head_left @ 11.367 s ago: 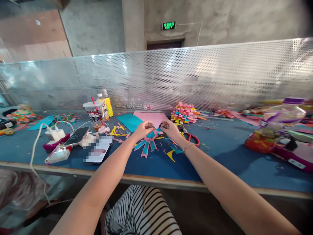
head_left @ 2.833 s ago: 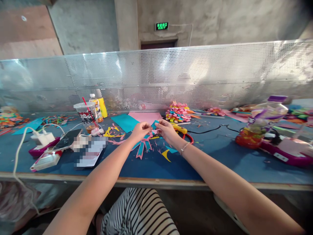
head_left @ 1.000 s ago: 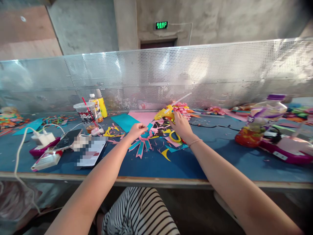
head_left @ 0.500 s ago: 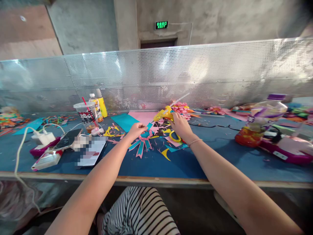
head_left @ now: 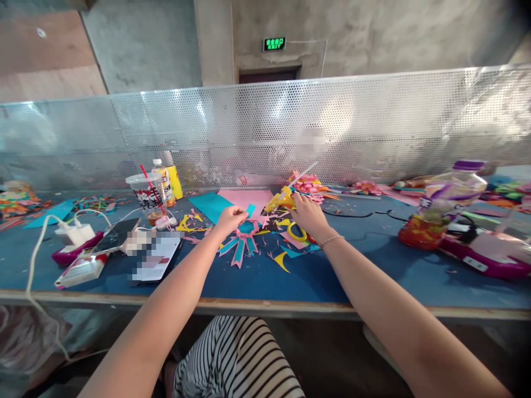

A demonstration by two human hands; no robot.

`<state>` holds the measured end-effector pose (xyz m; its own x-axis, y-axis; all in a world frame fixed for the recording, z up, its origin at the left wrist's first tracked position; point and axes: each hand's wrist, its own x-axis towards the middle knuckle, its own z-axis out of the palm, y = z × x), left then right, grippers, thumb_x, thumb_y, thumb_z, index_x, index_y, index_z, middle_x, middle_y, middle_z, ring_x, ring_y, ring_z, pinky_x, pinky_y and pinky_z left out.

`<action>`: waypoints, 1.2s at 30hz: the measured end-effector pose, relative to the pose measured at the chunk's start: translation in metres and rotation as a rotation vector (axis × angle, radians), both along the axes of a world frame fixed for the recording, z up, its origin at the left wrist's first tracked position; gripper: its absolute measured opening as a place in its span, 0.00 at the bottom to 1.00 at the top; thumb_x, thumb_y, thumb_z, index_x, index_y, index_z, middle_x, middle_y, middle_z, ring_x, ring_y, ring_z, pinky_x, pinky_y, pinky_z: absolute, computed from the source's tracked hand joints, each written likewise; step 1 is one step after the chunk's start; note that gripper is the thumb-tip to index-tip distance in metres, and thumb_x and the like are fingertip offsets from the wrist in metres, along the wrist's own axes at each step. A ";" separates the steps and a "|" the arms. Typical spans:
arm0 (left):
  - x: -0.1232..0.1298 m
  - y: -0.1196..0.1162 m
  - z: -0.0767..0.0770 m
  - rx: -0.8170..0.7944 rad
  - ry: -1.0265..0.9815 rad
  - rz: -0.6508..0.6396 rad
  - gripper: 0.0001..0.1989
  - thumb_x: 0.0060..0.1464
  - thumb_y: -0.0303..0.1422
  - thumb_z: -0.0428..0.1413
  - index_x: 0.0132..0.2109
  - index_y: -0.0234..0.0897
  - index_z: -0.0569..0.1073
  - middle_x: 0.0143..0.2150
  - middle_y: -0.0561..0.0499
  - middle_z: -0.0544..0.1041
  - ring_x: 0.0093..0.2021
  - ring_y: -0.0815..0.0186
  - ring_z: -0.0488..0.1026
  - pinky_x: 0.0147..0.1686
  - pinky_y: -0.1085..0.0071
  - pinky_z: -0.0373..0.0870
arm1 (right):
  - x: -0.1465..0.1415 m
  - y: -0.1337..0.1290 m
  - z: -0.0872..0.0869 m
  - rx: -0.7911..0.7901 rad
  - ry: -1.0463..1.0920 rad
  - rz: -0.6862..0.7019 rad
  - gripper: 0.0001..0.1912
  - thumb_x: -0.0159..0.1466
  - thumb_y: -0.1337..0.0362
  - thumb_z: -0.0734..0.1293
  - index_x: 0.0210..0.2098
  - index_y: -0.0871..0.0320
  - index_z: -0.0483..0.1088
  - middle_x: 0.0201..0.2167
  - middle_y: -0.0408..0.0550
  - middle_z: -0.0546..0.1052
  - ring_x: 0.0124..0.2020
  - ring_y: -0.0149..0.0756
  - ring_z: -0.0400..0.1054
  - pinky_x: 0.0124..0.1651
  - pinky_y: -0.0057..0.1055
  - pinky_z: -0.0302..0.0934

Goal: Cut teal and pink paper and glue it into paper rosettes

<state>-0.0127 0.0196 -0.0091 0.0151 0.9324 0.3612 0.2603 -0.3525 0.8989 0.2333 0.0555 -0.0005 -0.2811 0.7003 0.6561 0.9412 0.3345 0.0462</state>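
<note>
My left hand (head_left: 231, 220) pinches a small blue paper strip (head_left: 251, 210) between thumb and fingertips. Just below it lies a pink and blue paper rosette (head_left: 244, 243) with notched tails fanning toward me. My right hand (head_left: 309, 214) is around the back of a yellow hot glue gun (head_left: 280, 200), a pale glue stick (head_left: 305, 173) jutting from its rear; the fingers partly hide the handle. The gun's nozzle points left, close to the strip but apart from it. Yellow-handled scissors (head_left: 297, 232) lie under my right wrist.
Blue and pink paper sheets (head_left: 207, 207) lie behind the rosette, among yellow scraps (head_left: 282, 262). A drink cup (head_left: 145, 190), phones (head_left: 155, 260) and chargers (head_left: 74, 235) stand at left. At right are a bottle (head_left: 440, 204) and purple power strip (head_left: 477, 260). A perforated metal screen (head_left: 265, 132) borders the table's back.
The glue gun has moved down and to the right, away from the blue strip, with my right hand. My left hand has shifted slightly left and tilted the strip.
</note>
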 end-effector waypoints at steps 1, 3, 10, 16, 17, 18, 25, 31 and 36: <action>0.000 0.000 0.001 0.008 -0.006 0.010 0.08 0.41 0.36 0.55 0.24 0.35 0.66 0.19 0.55 0.67 0.20 0.72 0.62 0.23 0.74 0.58 | 0.002 0.002 -0.003 -0.047 0.000 -0.059 0.22 0.59 0.60 0.59 0.50 0.64 0.58 0.45 0.60 0.67 0.46 0.48 0.61 0.45 0.40 0.55; -0.001 0.000 0.002 0.032 -0.007 0.054 0.08 0.41 0.35 0.55 0.24 0.35 0.67 0.20 0.54 0.67 0.21 0.72 0.63 0.24 0.74 0.59 | 0.005 0.006 -0.009 -0.125 0.003 -0.172 0.23 0.57 0.58 0.61 0.49 0.65 0.59 0.44 0.62 0.67 0.46 0.50 0.61 0.45 0.43 0.55; -0.004 0.000 0.004 0.066 0.031 0.202 0.06 0.41 0.34 0.54 0.22 0.35 0.67 0.20 0.53 0.69 0.22 0.71 0.63 0.24 0.74 0.57 | -0.024 0.004 -0.011 -0.126 -0.112 0.383 0.17 0.57 0.72 0.55 0.43 0.59 0.68 0.50 0.53 0.66 0.51 0.40 0.57 0.53 0.37 0.49; -0.001 -0.002 0.005 0.039 -0.025 0.134 0.06 0.41 0.32 0.55 0.23 0.35 0.67 0.21 0.53 0.69 0.22 0.72 0.64 0.25 0.74 0.59 | -0.055 -0.003 -0.028 -0.259 -0.240 0.354 0.19 0.57 0.71 0.56 0.47 0.62 0.65 0.48 0.56 0.68 0.51 0.41 0.58 0.53 0.39 0.48; 0.000 -0.002 0.006 0.035 -0.034 0.127 0.05 0.41 0.32 0.55 0.23 0.35 0.67 0.21 0.53 0.70 0.22 0.72 0.64 0.25 0.74 0.60 | -0.056 -0.003 -0.030 -0.264 -0.229 0.286 0.19 0.57 0.70 0.56 0.48 0.63 0.65 0.49 0.58 0.67 0.51 0.43 0.58 0.53 0.41 0.48; 0.000 -0.003 0.006 0.032 -0.043 0.122 0.05 0.41 0.31 0.55 0.23 0.35 0.67 0.21 0.52 0.70 0.22 0.72 0.65 0.26 0.74 0.60 | -0.056 -0.003 -0.031 -0.259 -0.202 0.221 0.19 0.58 0.69 0.56 0.48 0.63 0.64 0.50 0.59 0.66 0.52 0.45 0.57 0.54 0.43 0.47; 0.007 -0.008 0.008 -0.004 -0.127 0.072 0.07 0.40 0.31 0.57 0.25 0.34 0.66 0.21 0.54 0.69 0.21 0.72 0.65 0.25 0.74 0.62 | -0.061 -0.002 -0.021 -0.163 0.259 0.267 0.19 0.58 0.67 0.56 0.48 0.62 0.64 0.52 0.59 0.62 0.54 0.44 0.54 0.52 0.41 0.51; 0.015 -0.010 0.004 -0.011 -0.170 -0.042 0.11 0.38 0.35 0.60 0.26 0.34 0.66 0.22 0.53 0.70 0.23 0.71 0.67 0.28 0.72 0.64 | -0.079 -0.016 -0.012 -0.424 0.723 0.670 0.14 0.58 0.55 0.57 0.32 0.59 0.68 0.26 0.43 0.68 0.30 0.31 0.63 0.35 0.28 0.59; 0.011 -0.008 0.002 0.074 0.074 0.009 0.11 0.37 0.34 0.60 0.27 0.36 0.65 0.26 0.51 0.72 0.29 0.66 0.69 0.33 0.69 0.64 | -0.076 -0.020 -0.013 -0.573 1.120 0.655 0.14 0.52 0.53 0.63 0.23 0.58 0.63 0.19 0.39 0.63 0.18 0.25 0.56 0.21 0.23 0.54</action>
<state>-0.0018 0.0117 -0.0069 0.0361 0.9035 0.4270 0.3284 -0.4143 0.8488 0.1572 0.0360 -0.0138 -0.1828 0.8891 0.4197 0.0588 0.4360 -0.8980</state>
